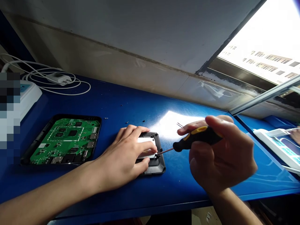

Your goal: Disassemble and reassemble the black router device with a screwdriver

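My left hand (126, 156) rests with spread fingers over a black plastic cover (156, 169) that lies flat on the blue table. Beneath its fingertips is a silver metal plate (146, 144) set in the cover. In my right hand (220, 153) is a black and yellow screwdriver (192, 139), held tilted, its thin shaft pointing left. The shaft's tip meets the right end of the metal plate, close to my left fingertips. To the left, a green circuit board (67, 137) sits in a black tray-like case (98, 134).
Several small screws (106, 118) lie loose behind my left hand. A white cable with a charger (58, 78) is coiled at the back left, near a white device (30, 97). White power strips (276, 147) and another person's hand (295, 136) are at the far right.
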The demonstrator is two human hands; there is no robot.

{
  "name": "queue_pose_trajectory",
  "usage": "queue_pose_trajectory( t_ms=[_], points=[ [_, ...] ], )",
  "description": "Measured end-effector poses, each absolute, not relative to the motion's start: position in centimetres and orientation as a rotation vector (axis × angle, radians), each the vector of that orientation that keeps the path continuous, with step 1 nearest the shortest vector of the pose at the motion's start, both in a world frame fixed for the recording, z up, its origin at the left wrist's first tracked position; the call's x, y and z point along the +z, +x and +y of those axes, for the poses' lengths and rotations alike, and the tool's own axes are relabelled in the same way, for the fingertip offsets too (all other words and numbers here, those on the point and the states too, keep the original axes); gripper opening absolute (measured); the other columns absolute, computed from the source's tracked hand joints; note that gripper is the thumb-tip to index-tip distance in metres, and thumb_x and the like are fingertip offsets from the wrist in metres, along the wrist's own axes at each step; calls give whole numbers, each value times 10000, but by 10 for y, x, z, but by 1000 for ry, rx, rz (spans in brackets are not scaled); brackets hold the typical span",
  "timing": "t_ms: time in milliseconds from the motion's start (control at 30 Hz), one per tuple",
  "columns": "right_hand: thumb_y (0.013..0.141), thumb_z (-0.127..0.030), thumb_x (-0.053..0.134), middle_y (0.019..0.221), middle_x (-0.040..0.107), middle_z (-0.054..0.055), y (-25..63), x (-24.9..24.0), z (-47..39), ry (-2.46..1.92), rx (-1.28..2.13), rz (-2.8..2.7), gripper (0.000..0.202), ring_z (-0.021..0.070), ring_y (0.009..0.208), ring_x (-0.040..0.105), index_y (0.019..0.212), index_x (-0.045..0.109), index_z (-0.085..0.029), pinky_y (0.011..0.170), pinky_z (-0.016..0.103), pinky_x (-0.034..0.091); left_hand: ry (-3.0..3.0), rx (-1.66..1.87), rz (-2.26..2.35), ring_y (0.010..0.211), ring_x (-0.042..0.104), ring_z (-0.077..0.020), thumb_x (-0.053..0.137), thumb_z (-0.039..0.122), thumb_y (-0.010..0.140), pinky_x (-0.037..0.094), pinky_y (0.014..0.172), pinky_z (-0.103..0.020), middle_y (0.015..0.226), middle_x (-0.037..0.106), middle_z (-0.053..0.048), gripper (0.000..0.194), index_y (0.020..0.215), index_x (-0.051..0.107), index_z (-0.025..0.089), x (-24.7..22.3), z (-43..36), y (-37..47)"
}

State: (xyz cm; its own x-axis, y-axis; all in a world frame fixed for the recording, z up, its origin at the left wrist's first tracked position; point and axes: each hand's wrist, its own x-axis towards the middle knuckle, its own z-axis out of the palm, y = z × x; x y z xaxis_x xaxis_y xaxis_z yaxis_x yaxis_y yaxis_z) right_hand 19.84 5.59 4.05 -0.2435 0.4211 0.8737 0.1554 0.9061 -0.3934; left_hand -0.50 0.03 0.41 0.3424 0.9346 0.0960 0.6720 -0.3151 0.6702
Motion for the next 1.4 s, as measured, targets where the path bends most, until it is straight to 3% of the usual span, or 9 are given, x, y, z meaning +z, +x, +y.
queue_pose_trajectory(
  t_ms=[67,167,333,633,733,833,933,1167,1400],
  points=[
    [861,-281,800,840,647,17,198,40,60,-387,237,-1794,391,204,695,657,1241,718,-321,578,403,617,2089,662,1402,1334,405,-350,657,246,923,416,1098,-608,1472,487,5,233,1090,720,397,3,0,-5],
    [956,-350,674,919,655,42,196,39,60,-365,333,-1749,282,217,754,678,1228,734,-305,618,431,634,2104,652,1402,1314,427,-346,650,223,920,414,1095,-608,1463,503,1,236,1073,724,386,3,0,-5],
    [1016,-163,439,1103,741,65,194,37,57,-445,576,-1697,420,226,894,753,1348,676,-262,750,446,665,2126,662,1398,1311,432,-340,651,207,913,414,1091,-598,1464,513,10,253,1068,723,392,4,0,-5],
    [849,-288,817,848,596,-7,195,35,69,-296,366,-1760,397,173,645,638,1230,707,-302,509,356,599,2098,678,1380,1314,426,-340,642,234,922,417,1090,-607,1448,506,3,226,1066,710,395,2,1,-5],
    [976,-380,649,926,648,45,193,35,64,-223,466,-1702,269,210,721,699,1205,736,-268,518,400,630,2078,668,1382,1318,419,-337,637,228,929,426,1086,-601,1440,508,-5,218,1063,710,382,4,0,-5],
    [1044,-236,464,1092,742,84,192,35,57,-328,556,-1678,332,235,856,767,1267,710,-234,637,443,682,2071,650,1380,1317,421,-340,641,209,926,431,1079,-604,1439,512,-10,225,1061,716,373,6,0,-4],
    [1021,-163,509,1106,779,87,193,35,54,-432,514,-1719,365,241,869,785,1344,667,-225,702,455,694,2074,650,1379,1320,416,-350,649,209,922,425,1079,-614,1448,505,-12,222,1060,719,369,6,1,-4],
    [948,-319,707,821,627,5,194,35,64,-301,354,-1747,286,175,663,653,1234,707,-322,495,340,628,2081,666,1375,1317,419,-344,632,229,927,427,1080,-603,1443,503,3,224,1065,707,389,2,1,-5],
    [1027,-183,498,1097,752,85,193,33,59,-396,518,-1704,355,241,869,773,1324,685,-242,692,447,679,2111,665,1379,1320,428,-339,637,193,920,411,1091,-604,1456,508,-2,232,1047,713,372,3,1,-4]
  ],
)
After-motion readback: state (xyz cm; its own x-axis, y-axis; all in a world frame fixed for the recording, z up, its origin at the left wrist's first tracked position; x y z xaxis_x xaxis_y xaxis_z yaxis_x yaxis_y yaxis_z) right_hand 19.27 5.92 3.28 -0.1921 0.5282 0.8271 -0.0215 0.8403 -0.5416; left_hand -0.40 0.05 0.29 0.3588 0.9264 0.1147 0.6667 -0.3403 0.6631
